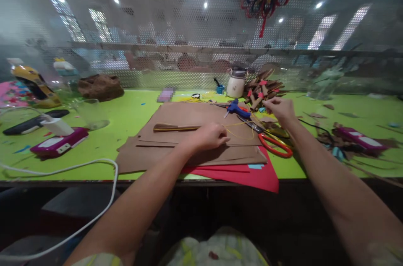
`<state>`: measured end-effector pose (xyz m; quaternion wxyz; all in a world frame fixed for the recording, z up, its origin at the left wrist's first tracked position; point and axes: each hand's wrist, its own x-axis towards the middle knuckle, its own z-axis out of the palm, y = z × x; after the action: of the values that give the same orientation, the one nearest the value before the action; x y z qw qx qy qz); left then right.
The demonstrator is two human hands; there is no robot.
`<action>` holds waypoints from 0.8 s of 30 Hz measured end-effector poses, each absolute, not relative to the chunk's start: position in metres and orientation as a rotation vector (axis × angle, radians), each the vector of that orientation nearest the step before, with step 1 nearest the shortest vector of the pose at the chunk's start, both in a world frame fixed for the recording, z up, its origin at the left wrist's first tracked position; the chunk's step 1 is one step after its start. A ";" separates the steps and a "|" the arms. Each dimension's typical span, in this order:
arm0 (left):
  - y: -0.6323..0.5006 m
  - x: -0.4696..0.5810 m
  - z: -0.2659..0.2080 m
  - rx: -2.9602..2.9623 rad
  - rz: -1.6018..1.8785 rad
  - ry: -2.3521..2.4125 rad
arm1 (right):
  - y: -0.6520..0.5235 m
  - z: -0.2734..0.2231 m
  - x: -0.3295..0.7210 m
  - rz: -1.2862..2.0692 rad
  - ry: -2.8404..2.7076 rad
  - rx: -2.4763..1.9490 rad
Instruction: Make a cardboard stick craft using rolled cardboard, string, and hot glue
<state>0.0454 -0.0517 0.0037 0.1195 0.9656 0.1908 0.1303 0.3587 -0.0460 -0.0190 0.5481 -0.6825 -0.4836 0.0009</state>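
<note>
My left hand (214, 136) is closed around one end of a bundle of brown paper strips (176, 128), low over a stack of brown paper sheets (192, 111). A thin yellow string (237, 124) runs from beside this hand across to the right. Raised at the right, my right hand (281, 110) has thumb and fingers pinched together on what looks like the string; its fingertips are small and slightly blurred. Between the hands lie a blue glue gun (237, 109) and scissors with orange-red handles (275, 146). Red paper (262, 176) sticks out under the stack.
Behind my right hand is a heap of rolled brown paper pieces (262, 85), beside a white jar (236, 84). Purple power strips lie left (59, 142) and right (362, 139). A white cable (115, 173) hangs over the front edge. A clear cup (91, 114) stands left.
</note>
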 end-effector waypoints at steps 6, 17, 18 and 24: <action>-0.046 0.045 0.003 2.728 0.337 0.545 | -0.088 0.029 0.300 0.116 -1.703 -1.484; -0.059 0.031 0.027 2.799 0.113 0.650 | -0.194 -0.009 0.242 -0.437 -2.559 -1.488; -0.065 0.026 0.030 2.803 0.087 0.660 | -0.191 -0.014 0.246 -0.464 -2.532 -1.502; -0.087 -0.013 0.033 2.823 0.109 0.761 | -0.167 -0.014 0.264 -0.333 -2.464 -1.469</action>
<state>-0.0129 -0.0868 0.0335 0.1075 0.9592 0.2587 0.0370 0.2640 -0.1669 -0.0143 0.1266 -0.5045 -0.8464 -0.1145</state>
